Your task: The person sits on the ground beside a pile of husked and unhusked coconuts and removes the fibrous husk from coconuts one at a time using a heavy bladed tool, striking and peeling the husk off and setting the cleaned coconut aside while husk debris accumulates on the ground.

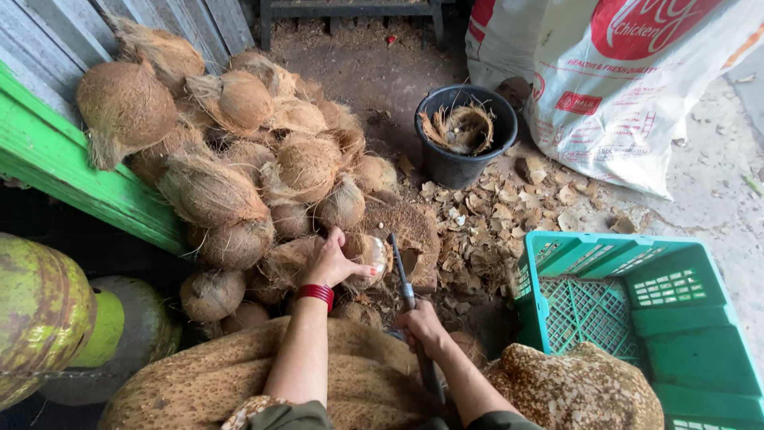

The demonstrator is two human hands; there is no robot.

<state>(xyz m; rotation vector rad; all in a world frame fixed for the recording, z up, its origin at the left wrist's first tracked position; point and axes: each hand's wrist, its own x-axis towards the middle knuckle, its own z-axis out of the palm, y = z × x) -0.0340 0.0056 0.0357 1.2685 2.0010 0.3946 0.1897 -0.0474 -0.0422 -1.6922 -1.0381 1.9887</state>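
Observation:
My left hand [333,261], with a red band on the wrist, grips a brown husked coconut [368,253] and holds it on a wooden stump [414,231]. My right hand [422,325] is closed around the handle of a long dark blade [400,271], whose tip rests against the coconut. Both forearms reach forward over my lap, which is covered with a speckled brown cloth.
A pile of fibrous coconuts [239,151] leans against a green beam [72,175] at left. A black bucket [465,135] with husk stands behind the stump. Shell chips [509,211] litter the ground. A teal plastic crate [637,310] sits right; a white sack [629,87] lies behind it.

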